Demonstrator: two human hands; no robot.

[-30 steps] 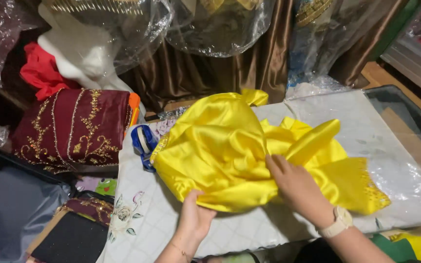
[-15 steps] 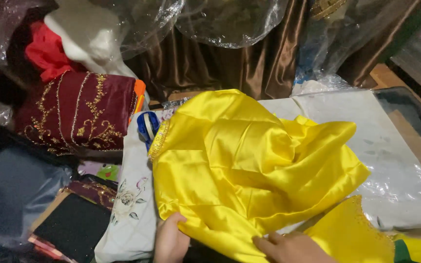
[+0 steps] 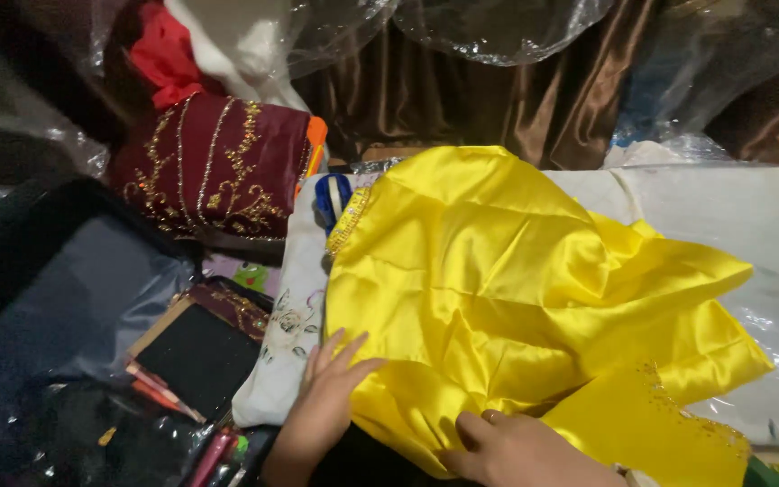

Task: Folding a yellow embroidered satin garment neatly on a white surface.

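I see the yellow cloth (image 3: 516, 298) spread over the bench (image 3: 723, 216), mostly flat but wrinkly at the right. My left hand (image 3: 326, 397) lies open on its edge. My right hand (image 3: 516, 446) presses flat, gripping nothing.

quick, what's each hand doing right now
Left hand: open, flat on the yellow satin cloth's edge.
Right hand: on the cloth's near edge; grip cannot be told.
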